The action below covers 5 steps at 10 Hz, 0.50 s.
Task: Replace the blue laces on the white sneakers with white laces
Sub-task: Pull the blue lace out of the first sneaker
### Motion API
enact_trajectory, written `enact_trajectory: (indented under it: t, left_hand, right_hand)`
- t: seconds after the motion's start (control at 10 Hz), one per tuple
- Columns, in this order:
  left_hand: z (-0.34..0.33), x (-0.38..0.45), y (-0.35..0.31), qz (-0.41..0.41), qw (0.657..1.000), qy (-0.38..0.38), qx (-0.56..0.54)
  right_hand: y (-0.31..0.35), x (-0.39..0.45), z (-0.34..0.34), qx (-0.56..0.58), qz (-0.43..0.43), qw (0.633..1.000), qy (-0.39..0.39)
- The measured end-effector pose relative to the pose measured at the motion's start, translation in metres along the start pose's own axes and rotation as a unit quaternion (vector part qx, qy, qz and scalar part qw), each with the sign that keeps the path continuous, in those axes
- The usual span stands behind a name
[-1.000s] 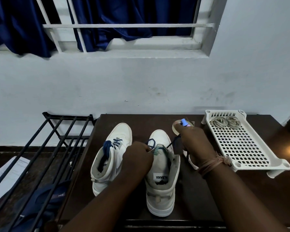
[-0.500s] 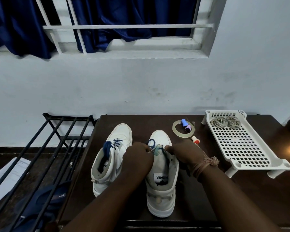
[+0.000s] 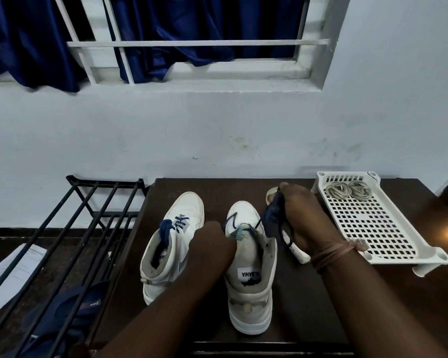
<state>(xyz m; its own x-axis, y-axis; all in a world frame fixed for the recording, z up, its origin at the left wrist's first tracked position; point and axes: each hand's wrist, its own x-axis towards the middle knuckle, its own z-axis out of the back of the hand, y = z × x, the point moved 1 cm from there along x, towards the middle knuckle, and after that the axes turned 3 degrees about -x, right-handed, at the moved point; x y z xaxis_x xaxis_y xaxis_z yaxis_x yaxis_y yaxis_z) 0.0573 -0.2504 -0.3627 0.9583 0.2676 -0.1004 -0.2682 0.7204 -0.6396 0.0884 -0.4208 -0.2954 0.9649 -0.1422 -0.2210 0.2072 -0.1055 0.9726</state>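
Flanking two sneakers (image 3: 248,264), two hands (image 3: 305,218) work.

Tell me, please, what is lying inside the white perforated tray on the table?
Two coiled bundles of pale laces lie at the far end of the white tray; the tray's near left corner is covered by the right wrist.

Both forearms reach forward from the bottom edge. The left hand (image 3: 214,242) is curled, knuckles up, low and near the middle. The right hand (image 3: 301,218) is raised higher to its right, fingers closed, with a cord tied round the wrist.
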Motion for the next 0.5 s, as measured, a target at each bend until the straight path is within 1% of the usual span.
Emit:
enact_trajectory:
  t: [0.1,0.2,0.3,0.4,0.5]
  left_hand:
    - [0.0,-0.001,-0.001,-0.006,1.0,0.005,-0.001]
    - [0.001,-0.002,-0.002,-0.013,1.0,-0.003,-0.005]
    - [0.004,-0.005,-0.006,-0.015,1.0,-0.01,-0.009]
    - [0.006,-0.008,-0.007,-0.011,1.0,-0.017,-0.01]
    - [0.008,-0.008,-0.008,0.003,1.0,-0.011,-0.02]
  right_hand:
    - [-0.003,-0.004,0.005,-0.171,0.031,0.984,-0.037]
    - [-0.016,-0.011,0.004,-0.375,-0.033,0.926,0.025]
    - [-0.017,-0.017,0.001,-0.397,-0.071,0.914,0.039]
    - [-0.021,-0.015,-0.001,-0.401,-0.08,0.911,0.06]
    - [-0.027,-0.011,-0.002,-0.35,-0.088,0.929,0.078]
